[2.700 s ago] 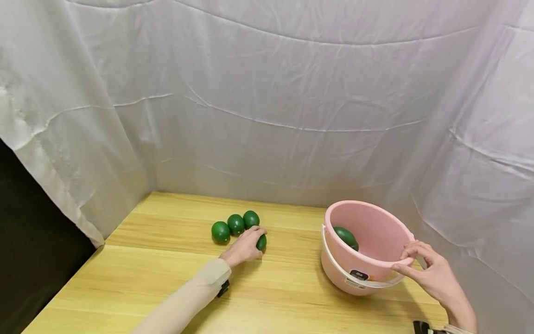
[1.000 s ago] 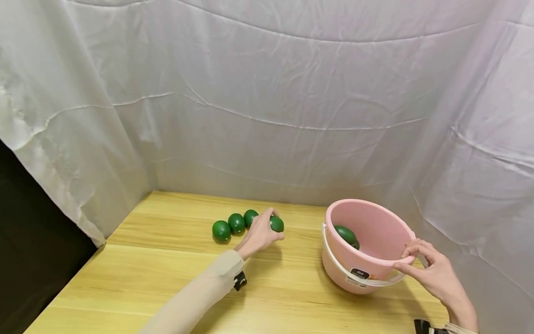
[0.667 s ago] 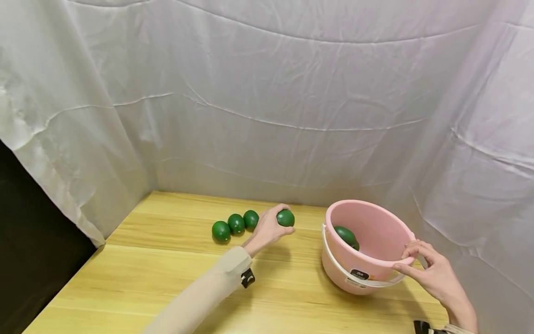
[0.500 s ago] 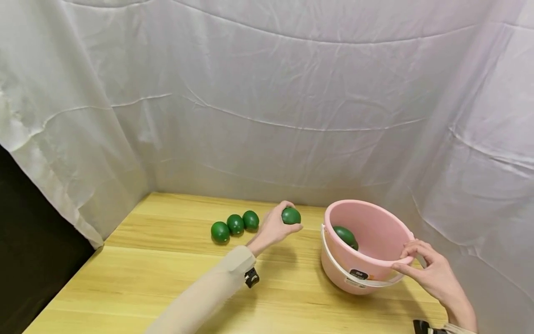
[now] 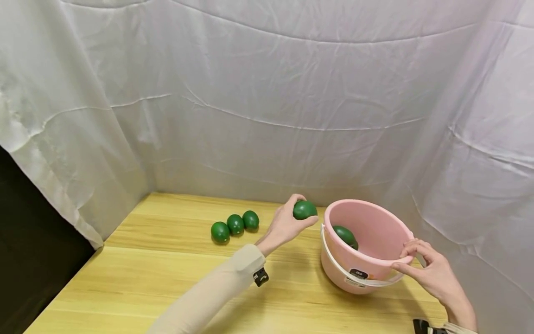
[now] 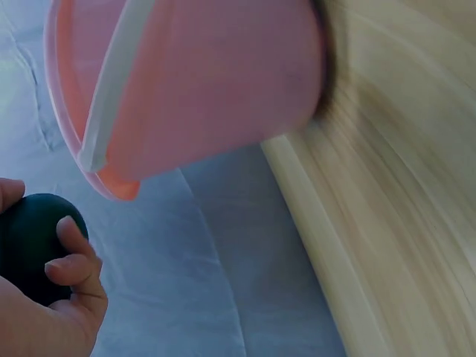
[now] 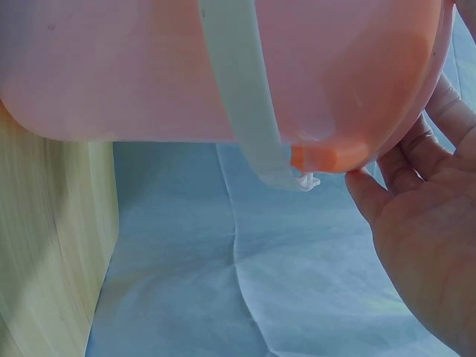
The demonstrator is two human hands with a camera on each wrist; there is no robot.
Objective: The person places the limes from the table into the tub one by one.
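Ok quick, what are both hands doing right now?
Left hand: grips a green ball beside the pink bucket.
Right hand: fingers and thumb pinch the bucket's rim.

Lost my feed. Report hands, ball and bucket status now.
Left hand grips green ball, airborne beside pink bucket rim. Right hand pinches bucket's near rim. One ball inside, three on table. Path clear.

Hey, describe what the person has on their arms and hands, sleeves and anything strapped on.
Both hands are bare, with no gloves or rings that show. The left hand comes out of a long beige sleeve that ends at the wrist, where a small black device is clipped underneath. The right hand shows a strip of beige cuff at the frame's bottom edge, beside another small black device.
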